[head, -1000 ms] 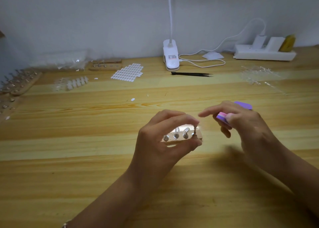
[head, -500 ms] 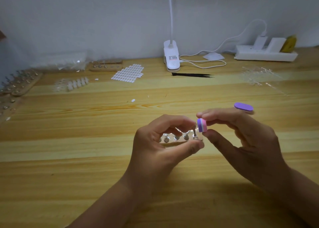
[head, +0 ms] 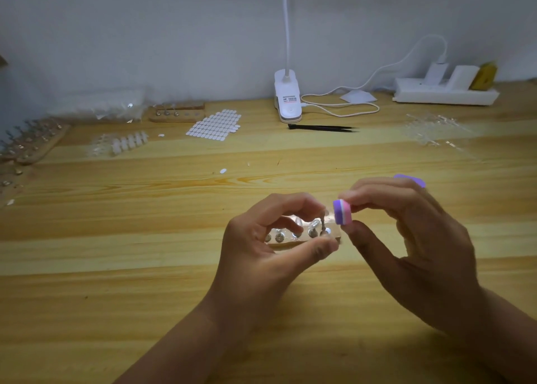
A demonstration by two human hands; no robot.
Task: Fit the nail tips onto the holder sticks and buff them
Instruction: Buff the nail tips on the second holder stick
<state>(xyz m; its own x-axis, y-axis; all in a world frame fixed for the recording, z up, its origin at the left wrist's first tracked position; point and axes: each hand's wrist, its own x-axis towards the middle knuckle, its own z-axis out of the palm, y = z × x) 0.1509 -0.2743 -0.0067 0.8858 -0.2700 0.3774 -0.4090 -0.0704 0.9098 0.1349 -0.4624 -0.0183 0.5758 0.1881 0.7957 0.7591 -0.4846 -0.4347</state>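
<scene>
Surveying the wooden table, we find the left hand curled round the holder block at near centre, fingers hiding its far edge. The right hand pinches a purple-pink buffer beside the rightmost stick; clear nail tips are blurred.

Left hand and right hand, forearms both bare.
</scene>
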